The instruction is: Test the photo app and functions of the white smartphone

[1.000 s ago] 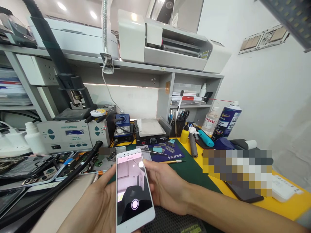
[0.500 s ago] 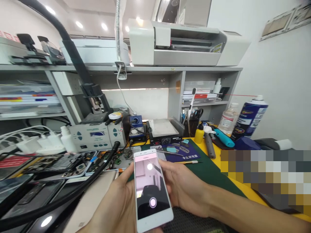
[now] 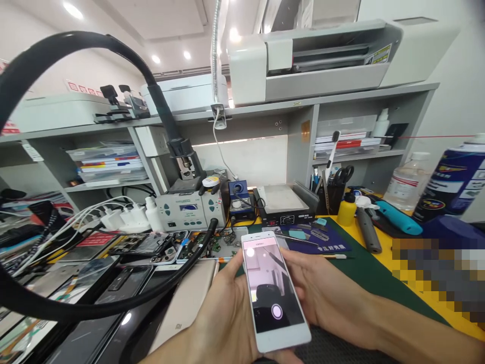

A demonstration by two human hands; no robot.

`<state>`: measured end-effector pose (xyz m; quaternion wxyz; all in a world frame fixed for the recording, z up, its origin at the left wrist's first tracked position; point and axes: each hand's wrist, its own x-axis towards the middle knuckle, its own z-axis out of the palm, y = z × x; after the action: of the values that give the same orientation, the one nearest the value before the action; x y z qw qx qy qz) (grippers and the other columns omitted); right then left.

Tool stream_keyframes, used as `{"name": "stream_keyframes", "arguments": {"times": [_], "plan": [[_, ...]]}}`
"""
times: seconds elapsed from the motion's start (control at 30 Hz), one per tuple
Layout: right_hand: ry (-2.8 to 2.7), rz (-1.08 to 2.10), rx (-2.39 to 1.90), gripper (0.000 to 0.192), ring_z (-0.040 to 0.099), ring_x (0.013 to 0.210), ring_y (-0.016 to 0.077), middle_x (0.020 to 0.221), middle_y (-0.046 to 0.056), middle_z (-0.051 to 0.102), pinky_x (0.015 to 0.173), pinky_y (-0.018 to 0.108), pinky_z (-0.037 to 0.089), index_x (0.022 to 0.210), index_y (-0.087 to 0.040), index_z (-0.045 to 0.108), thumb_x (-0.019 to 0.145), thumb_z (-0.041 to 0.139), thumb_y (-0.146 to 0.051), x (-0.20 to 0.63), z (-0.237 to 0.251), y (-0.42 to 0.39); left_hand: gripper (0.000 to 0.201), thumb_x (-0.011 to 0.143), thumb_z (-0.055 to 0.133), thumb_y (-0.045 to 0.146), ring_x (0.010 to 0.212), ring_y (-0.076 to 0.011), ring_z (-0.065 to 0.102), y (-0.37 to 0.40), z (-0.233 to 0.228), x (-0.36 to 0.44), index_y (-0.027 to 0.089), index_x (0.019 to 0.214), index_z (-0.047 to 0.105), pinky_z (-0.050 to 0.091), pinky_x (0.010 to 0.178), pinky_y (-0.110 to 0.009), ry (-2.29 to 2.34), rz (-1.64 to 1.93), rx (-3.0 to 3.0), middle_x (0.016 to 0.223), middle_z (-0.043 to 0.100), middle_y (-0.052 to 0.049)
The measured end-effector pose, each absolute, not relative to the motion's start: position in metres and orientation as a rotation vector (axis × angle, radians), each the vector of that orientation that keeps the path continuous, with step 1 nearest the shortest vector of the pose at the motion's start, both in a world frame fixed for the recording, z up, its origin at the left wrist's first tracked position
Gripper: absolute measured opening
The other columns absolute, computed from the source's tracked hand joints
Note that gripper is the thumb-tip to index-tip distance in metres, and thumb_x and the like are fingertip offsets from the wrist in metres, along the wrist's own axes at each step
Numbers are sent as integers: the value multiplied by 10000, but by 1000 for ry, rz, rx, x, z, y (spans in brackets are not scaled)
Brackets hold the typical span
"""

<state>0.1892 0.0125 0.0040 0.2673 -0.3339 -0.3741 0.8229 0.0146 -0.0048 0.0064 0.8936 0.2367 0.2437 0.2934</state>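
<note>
Both hands cradle the white phone (image 3: 275, 296) low over the green mat (image 3: 364, 275): left hand (image 3: 227, 316) cupped under its left edge and back, fingers curled round, thumb up along the side; right hand (image 3: 326, 298) wrapped on the right edge, fingers behind, thumb near the top corner. Screen faces me, lit, showing a camera view with a round shutter button near the bottom. Phone sits tilted, top end toward the bench, above the mat's near edge. To do this well, I judge: keep the grip on the frame edges only, thumbs off the glass except for the button; hold steady; watch the black hose (image 3: 113, 298) sweeping close on my left and the gold phone (image 3: 185, 303) just beside my left wrist. Opened phones (image 3: 147, 245) lie behind, untouched.
</note>
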Motion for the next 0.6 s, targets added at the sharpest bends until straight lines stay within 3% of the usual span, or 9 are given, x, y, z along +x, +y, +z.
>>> {"name": "stream_keyframes", "arguments": {"times": [0.1,0.37,0.6], "plan": [[-991,2201,-923,405,323,572,125,619,-58,301,639,267,355,915,-227,603,916,541,-627,189,3,12,669,951,310,643,756,-263,691,-3,4,14,111,1019,710,612,581,-419,471,592,496,1060,731,-190],[-942,2163,-1017,375,366,623,132,761,-18,500,656,280,361,1031,-256,623,893,583,-602,186,5,10,846,909,187,770,733,-237,659,-3,2,15,116,958,721,612,493,-395,431,604,438,942,662,-125],[-938,2141,-1034,370,404,623,144,686,-24,486,682,293,381,1016,-252,637,891,593,-598,186,5,10,859,909,162,770,721,-229,649,-3,4,14,113,926,716,608,458,-378,433,605,436,938,623,-116]]}}
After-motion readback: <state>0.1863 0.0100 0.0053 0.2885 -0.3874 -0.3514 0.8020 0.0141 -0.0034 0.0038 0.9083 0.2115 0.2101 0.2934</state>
